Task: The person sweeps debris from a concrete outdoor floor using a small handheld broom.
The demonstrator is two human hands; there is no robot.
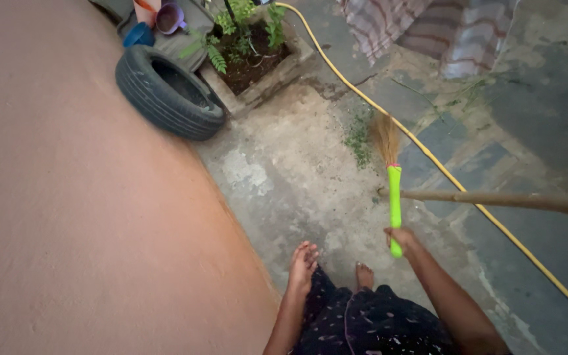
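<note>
My right hand [399, 238] is closed around the lower end of a broom's bright green handle [395, 197]. The broom points away from me, and its straw bristles [384, 138] rest on the concrete ground beside a small patch of weeds [360, 139]. My left hand [302, 264] hangs flat against my dark patterned dress [369, 322], fingers stretched out and holding nothing. One bare foot [363, 275] shows just past the dress hem.
A brown plastered wall [80, 197] fills the left. A black tyre [165, 92] leans on it, next to a concrete planter [258, 59]. A yellow hose [442, 167] crosses diagonally. A wooden pole [501, 200] juts in from the right. Striped cloth [428, 26] hangs far back.
</note>
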